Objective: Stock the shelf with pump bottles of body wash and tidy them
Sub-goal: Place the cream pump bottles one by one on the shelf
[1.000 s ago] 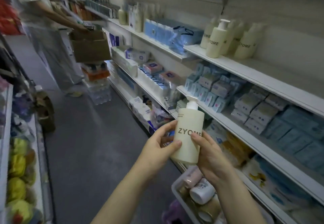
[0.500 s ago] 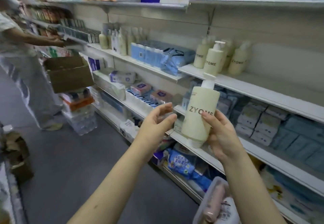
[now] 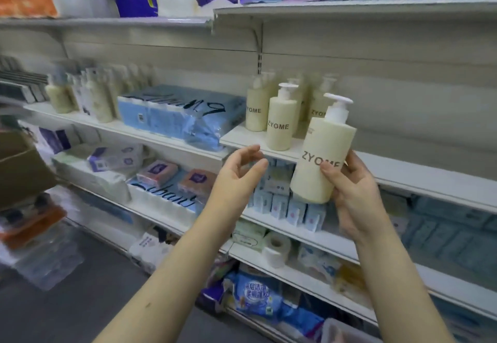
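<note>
Rightward, the white shelf point(image 3: 419, 172) has a wide bare stretch beyond the standing ZYOME bottles point(image 3: 279, 125). The held pump bottle point(image 3: 318, 151) tilts before the shelf edge, just beside them. The right hand point(image 3: 355, 197) wraps its fingers point(image 3: 330, 172) around the lower body. The left hand point(image 3: 236, 178) hovers apart, fingers loosely open, holding nothing.

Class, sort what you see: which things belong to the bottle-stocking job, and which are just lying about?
Job: held bottle, right hand gripping it, left hand, shelved bottles, shelf.
Lying about: tissue packs, toilet roll, cardboard box.
</note>
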Available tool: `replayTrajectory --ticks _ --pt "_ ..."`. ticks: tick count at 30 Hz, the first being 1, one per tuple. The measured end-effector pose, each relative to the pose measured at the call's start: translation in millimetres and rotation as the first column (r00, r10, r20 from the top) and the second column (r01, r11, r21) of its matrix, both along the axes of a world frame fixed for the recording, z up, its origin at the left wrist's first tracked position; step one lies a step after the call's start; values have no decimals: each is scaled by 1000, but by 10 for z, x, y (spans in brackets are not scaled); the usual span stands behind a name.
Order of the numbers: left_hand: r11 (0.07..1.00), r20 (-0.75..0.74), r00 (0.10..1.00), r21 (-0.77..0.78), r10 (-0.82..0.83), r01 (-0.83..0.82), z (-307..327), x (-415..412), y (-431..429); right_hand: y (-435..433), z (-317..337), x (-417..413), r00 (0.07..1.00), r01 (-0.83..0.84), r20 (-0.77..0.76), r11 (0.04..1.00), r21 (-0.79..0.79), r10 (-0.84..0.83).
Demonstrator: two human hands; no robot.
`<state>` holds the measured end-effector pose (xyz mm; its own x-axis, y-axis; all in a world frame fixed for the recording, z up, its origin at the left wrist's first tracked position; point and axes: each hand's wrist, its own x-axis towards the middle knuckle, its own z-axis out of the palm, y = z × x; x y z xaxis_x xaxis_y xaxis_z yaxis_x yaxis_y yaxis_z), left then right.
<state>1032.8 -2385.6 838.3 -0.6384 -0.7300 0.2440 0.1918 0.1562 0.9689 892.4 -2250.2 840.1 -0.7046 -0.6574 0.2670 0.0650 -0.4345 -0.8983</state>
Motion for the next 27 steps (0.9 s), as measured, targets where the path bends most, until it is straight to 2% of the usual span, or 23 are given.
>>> replayTrajectory --ticks 7,14,18,23,27 --pt "999 18 999 -28 -41 41 35 -681 -501 -550 88 -788 987 137 -86 990 32 -134" --pt "995 75 995 -64 -68 73 23 -1097 -846 -918 17 -1253 982 145 -140 984 103 -130" --pt "990 139 988 -106 -74 89 -8 -1358 -1131 -1000 -39 -1370 987 130 -116 980 150 -113" --pt "970 171 969 -132 -181 204 -28 -1629 -1470 -1059 -152 -1447 986 151 -106 966 208 -131" --pt "928 276 917 -155 -288 338 -63 -1737 -1713 -1136 -222 -1433 978 184 -144 954 238 -153"
